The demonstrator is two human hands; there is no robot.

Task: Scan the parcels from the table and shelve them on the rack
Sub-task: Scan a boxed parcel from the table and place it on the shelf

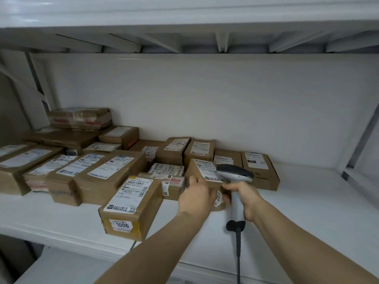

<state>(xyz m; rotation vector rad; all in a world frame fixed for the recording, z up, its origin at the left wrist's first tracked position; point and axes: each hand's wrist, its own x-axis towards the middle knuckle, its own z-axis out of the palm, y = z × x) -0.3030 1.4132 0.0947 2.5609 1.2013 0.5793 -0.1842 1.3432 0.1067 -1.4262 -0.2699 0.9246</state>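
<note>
A small brown cardboard parcel [202, 171] with a white label stands on the white rack shelf [307, 201], right of centre. My left hand [193, 196] grips its near left side. My right hand [244, 196] grips the handle of a grey barcode scanner [235, 176], whose dark head hangs over the parcel's label. The scanner's cable drops past the shelf's front edge. Part of the parcel's front is hidden behind both hands.
Several labelled brown parcels fill the shelf's left and middle, among them one marked 1006 [131, 206] at the front edge and a flat box [260, 171] behind the scanner. An upper shelf [184, 39] hangs overhead. Bare shelf lies to the right.
</note>
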